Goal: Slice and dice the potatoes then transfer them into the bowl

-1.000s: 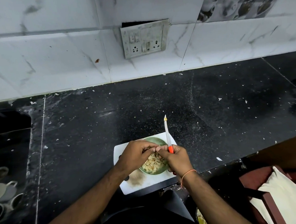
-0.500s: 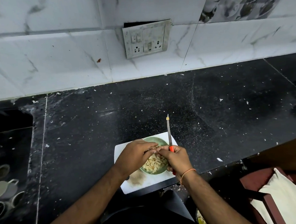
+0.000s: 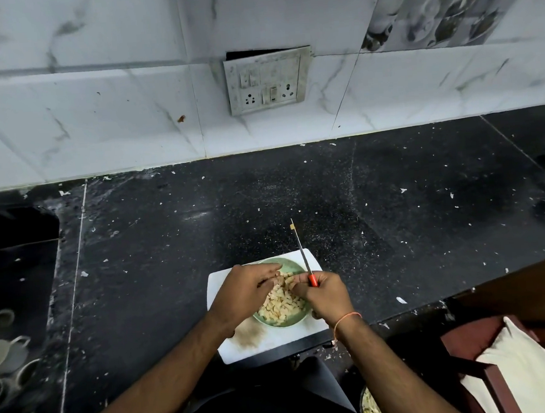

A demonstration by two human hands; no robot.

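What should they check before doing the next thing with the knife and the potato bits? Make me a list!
1. Knife gripped firmly by the right hand: ok.
2. Blade pointing away from the body: ok.
3. Potato bit stuck near the blade tip, could drop off: not ok.
4. Green bowl sits fully on the white cutting board: ok.
5. Left hand away from the blade: ok, it is above the bowl's left side.
6. Any potato left to cut: cannot tell; hands hide part of the board.

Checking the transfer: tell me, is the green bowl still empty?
No, the green bowl on the white board holds a heap of diced potato.
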